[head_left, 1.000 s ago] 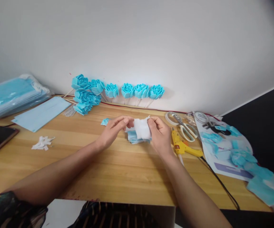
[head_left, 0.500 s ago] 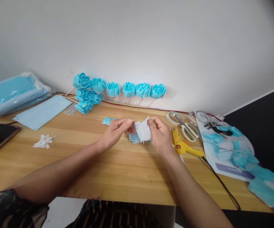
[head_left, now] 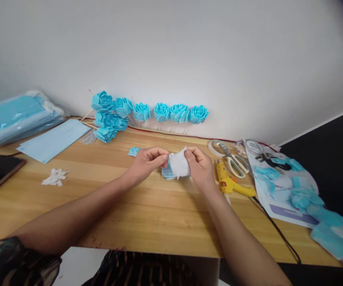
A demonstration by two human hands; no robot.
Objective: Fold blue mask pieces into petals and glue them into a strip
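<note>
I see my left hand (head_left: 151,162) and right hand (head_left: 200,166) pinching the upper corners of the white cloth (head_left: 180,165), left of the glue gun (head_left: 233,187). I judge it light, limp and prone to fraying, so I'd hold it gently by opposite edges.

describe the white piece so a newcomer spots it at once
Start at the table. Near its middle, find the left hand and right hand. The squarish white piece is between their fingers, overlapping blue pieces; its white face sets it apart.
</note>
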